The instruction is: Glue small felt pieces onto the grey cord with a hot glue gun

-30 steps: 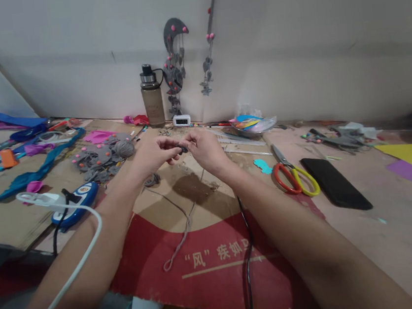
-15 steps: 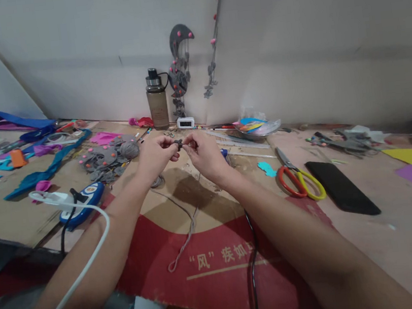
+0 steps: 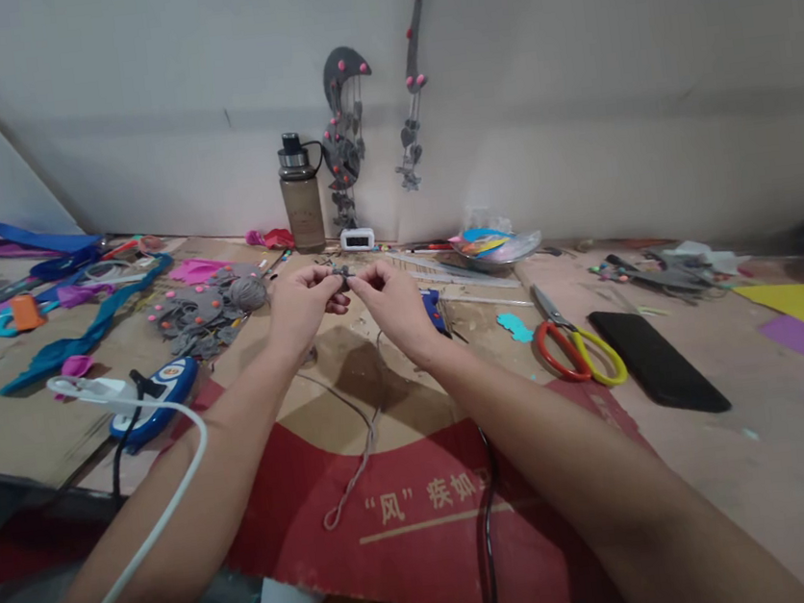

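My left hand (image 3: 301,303) and my right hand (image 3: 392,305) meet above the cardboard sheet (image 3: 395,496), fingertips pinched together on a small grey felt piece (image 3: 341,274) held between them. A grey yarn strand (image 3: 361,451) hangs from the hands and lies looped on the red part of the cardboard. A grey yarn ball (image 3: 247,292) sits left of my left hand among grey felt cut-outs (image 3: 193,320).
Red-and-yellow scissors (image 3: 575,340) and a black phone (image 3: 655,360) lie to the right. A blue glue gun (image 3: 155,395) with white cable is at the left. A bottle (image 3: 301,195), small white clock (image 3: 357,239) and hanging felt ornament (image 3: 343,134) stand by the wall. Coloured felt scraps (image 3: 70,320) lie far left.
Both hands have stayed together on the small grey piece, lifting slightly and shifting a little; the fingers have reworked their pinch. The view has wobbled slightly.
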Demonstrator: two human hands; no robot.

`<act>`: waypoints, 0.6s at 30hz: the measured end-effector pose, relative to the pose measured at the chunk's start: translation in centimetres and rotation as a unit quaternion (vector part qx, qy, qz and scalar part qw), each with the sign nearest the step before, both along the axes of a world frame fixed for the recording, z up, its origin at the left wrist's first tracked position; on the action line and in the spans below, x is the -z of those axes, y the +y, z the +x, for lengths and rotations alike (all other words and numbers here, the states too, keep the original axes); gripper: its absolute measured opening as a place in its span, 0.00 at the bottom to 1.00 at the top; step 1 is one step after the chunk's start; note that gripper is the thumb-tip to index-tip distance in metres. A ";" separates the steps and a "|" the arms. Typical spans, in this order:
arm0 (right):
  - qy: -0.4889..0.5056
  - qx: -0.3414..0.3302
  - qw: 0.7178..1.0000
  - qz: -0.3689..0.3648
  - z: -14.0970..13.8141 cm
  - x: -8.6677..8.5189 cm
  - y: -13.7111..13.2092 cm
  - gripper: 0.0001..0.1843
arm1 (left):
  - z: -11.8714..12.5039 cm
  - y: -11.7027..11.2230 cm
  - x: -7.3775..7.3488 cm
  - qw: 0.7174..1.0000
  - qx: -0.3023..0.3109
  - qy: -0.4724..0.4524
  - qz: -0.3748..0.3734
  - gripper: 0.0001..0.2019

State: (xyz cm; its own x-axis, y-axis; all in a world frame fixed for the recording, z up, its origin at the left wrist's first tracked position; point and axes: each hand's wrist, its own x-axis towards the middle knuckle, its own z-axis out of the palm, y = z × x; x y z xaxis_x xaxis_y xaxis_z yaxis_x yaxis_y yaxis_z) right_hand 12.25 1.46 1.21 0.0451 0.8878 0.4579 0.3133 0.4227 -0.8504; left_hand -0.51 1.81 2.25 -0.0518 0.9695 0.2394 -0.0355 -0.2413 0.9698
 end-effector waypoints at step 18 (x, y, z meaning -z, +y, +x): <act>0.030 -0.029 0.997 -0.058 1.3 0.5 1.6 0.07 | -0.3 0.0 -0.2 0.994 0.096 0.029 -0.051 0.06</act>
